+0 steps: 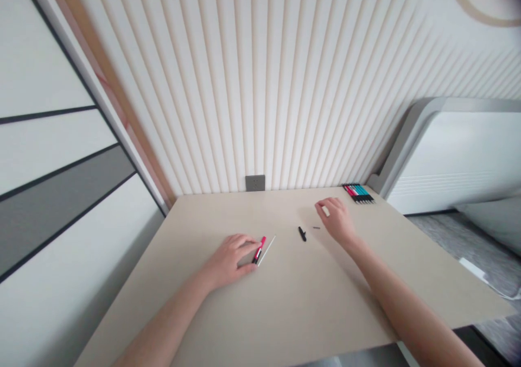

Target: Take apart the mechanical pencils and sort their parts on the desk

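My left hand (230, 259) rests on the beige table (285, 312), fingers curled over a red and black pen barrel (258, 249). A thin white refill (267, 250) lies right beside that barrel. My right hand (336, 219) hovers farther back and to the right, fingers bent round a small white piece (326, 211). Between the hands lie a black pen part (302, 233) and a tiny dark piece (316, 227), both loose on the table.
A row of several pens (358, 193), red, teal and black, lies at the table's back right corner. A grey wall socket (255, 183) sits at the ribbed wall behind the table. A white and grey unit (448, 155) stands to the right.
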The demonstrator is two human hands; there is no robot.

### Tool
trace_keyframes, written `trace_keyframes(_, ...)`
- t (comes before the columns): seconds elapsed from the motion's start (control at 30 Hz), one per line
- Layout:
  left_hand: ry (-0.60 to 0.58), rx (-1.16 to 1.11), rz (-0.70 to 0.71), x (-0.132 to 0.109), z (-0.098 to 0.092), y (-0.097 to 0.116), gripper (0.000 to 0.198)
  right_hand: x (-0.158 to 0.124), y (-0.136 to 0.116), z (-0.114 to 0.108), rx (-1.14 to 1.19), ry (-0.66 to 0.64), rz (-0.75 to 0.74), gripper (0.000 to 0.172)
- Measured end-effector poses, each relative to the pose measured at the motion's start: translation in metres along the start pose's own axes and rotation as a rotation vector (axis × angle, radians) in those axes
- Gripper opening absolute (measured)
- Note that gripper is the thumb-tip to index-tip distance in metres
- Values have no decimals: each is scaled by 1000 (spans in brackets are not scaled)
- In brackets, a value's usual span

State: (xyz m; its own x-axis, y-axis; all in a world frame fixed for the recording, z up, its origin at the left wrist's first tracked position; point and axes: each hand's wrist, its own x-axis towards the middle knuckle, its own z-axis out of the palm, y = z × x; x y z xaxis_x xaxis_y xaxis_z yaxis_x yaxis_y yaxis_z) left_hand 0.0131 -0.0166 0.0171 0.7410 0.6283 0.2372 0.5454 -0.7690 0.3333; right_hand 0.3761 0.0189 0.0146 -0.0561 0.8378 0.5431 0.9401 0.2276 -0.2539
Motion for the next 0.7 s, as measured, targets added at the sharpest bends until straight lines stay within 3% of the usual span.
trace_keyframes(0.1, 20, 31, 2, 0, -1, 2, 31, -5, -63, 10, 116, -148, -389, 25)
trace_keyframes(0.23, 84, 91, -60, -1, -1, -4, 27, -13, -115, 25, 119, -283, -567, 18)
trace_keyframes(0.33, 117, 122, -119, -3, 2, -13, 27, -21, -125, 34, 137, -318, -526, 16)
trace_keyframes(0.47, 127, 145, -147, -3, 6, -18, 9, -35, -121, 38, 209, -331, -480, 21)
trace_keyframes(0.7, 190, 60, -107, 3, 2, -7, 15, -37, -119, 32, 248, -342, -460, 19)
